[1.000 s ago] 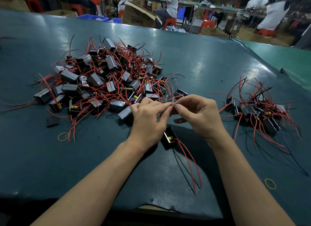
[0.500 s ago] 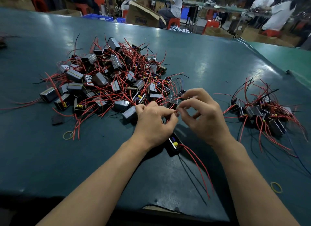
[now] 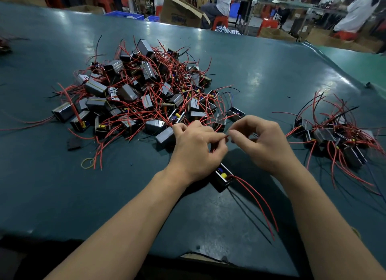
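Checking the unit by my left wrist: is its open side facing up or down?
Up: the black box shows a yellow part inside its open face.

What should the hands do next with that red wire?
Probably the right hand should pinch the red wire tip that the left hand holds: its fingertips are right beside it, and the black box lies by the left wrist, wires loose.

Both bare forearms come in from the bottom edge and converge. Left hand (image 3: 196, 148) back up, fingers (image 3: 216, 136) curled, thumb and forefinger pinching a red wire (image 3: 226, 136) at its tip. Right hand (image 3: 265, 142) just beside it, fingers (image 3: 246, 123) curled, thumb tip nearly touching the left fingertips; whether it holds anything is unclear.
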{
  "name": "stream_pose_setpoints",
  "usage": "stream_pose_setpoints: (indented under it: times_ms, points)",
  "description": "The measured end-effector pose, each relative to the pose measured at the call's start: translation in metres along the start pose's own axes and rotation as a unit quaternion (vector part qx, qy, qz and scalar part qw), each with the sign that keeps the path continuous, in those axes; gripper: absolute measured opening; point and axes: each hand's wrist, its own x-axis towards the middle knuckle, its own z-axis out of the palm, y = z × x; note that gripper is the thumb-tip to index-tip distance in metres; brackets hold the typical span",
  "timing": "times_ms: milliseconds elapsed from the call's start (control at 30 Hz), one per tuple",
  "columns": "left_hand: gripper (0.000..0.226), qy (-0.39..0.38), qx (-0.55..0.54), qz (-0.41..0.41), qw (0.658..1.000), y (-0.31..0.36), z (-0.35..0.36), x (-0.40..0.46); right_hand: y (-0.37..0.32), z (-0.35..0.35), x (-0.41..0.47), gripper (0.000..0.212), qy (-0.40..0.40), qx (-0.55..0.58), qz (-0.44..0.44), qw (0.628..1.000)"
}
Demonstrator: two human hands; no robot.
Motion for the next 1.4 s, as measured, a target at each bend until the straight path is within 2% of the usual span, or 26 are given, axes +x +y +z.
stream_pose_setpoints:
  times_ms: [67, 133, 167, 333, 467, 500, 533, 600, 633, 700, 800, 933, 1000, 1067, 1200, 1267, 1333, 1400]
  points:
    - [0.021, 0.035, 0.055, 0.029, 0.997, -0.001, 0.000, 0.002, -0.005, 0.004, 0.001, 0.010, 0.010, 0.145, 0.135, 0.980]
    - [0.019, 0.065, 0.101, 0.054, 0.991, -0.003, 0.000, 0.003, -0.009, 0.005, 0.003, 0.013, 0.001, 0.289, 0.262, 0.921]
    - [0.018, 0.073, 0.113, 0.064, 0.989, -0.003, 0.000, 0.003, -0.009, 0.003, 0.004, 0.013, -0.013, 0.321, 0.303, 0.897]
    - [0.012, 0.075, 0.101, 0.110, 0.986, -0.005, 0.000, 0.002, -0.010, -0.008, 0.004, 0.020, -0.080, 0.368, 0.406, 0.833]
    - [0.011, 0.082, 0.111, 0.150, 0.979, -0.005, -0.002, 0.002, -0.015, -0.008, 0.005, 0.019, -0.152, 0.476, 0.459, 0.735]
    - [0.010, 0.083, 0.112, 0.147, 0.979, -0.005, -0.002, 0.002, -0.018, -0.007, 0.005, 0.021, -0.147, 0.481, 0.456, 0.734]
    - [0.010, 0.084, 0.110, 0.137, 0.981, -0.005, -0.002, 0.002, -0.018, -0.005, 0.004, 0.025, -0.127, 0.450, 0.437, 0.768]
    - [0.012, 0.090, 0.105, 0.107, 0.985, -0.006, -0.003, 0.001, -0.018, -0.001, 0.000, 0.027, -0.067, 0.302, 0.329, 0.892]
    - [0.013, 0.093, 0.107, 0.097, 0.985, -0.006, -0.003, 0.001, -0.019, 0.000, -0.002, 0.025, -0.041, 0.231, 0.259, 0.937]
    - [0.013, 0.101, 0.113, 0.087, 0.985, -0.007, -0.002, 0.002, -0.017, -0.004, -0.002, 0.024, -0.025, 0.183, 0.154, 0.971]
    - [0.012, 0.117, 0.100, 0.078, 0.985, -0.008, -0.001, 0.002, -0.008, -0.013, -0.002, 0.022, -0.011, 0.184, 0.088, 0.979]
    - [0.012, 0.115, 0.088, 0.081, 0.986, -0.011, 0.000, 0.003, 0.001, -0.003, -0.002, 0.030, 0.013, 0.032, -0.030, 0.999]
    - [0.012, 0.108, 0.078, 0.089, 0.987, -0.011, 0.000, 0.003, 0.003, 0.000, -0.001, 0.022, 0.022, 0.004, -0.083, 0.996]
    - [0.012, 0.102, 0.064, 0.094, 0.988, -0.011, -0.001, 0.003, 0.004, 0.000, 0.001, 0.012, 0.034, 0.017, -0.094, 0.995]
    - [0.013, 0.095, 0.050, 0.101, 0.989, -0.012, -0.001, 0.002, -0.002, -0.001, -0.002, 0.004, 0.027, 0.070, -0.044, 0.996]
    - [0.015, 0.089, 0.053, 0.114, 0.988, -0.012, -0.002, 0.002, -0.005, 0.000, -0.001, 0.012, 0.016, 0.094, -0.004, 0.995]
    - [0.016, 0.090, 0.069, 0.133, 0.985, -0.011, -0.003, 0.002, -0.006, 0.004, 0.001, 0.024, 0.009, 0.137, 0.068, 0.988]
    - [0.016, 0.097, 0.089, 0.143, 0.981, -0.010, -0.003, 0.002, -0.008, 0.011, 0.002, 0.031, 0.007, 0.197, 0.171, 0.965]
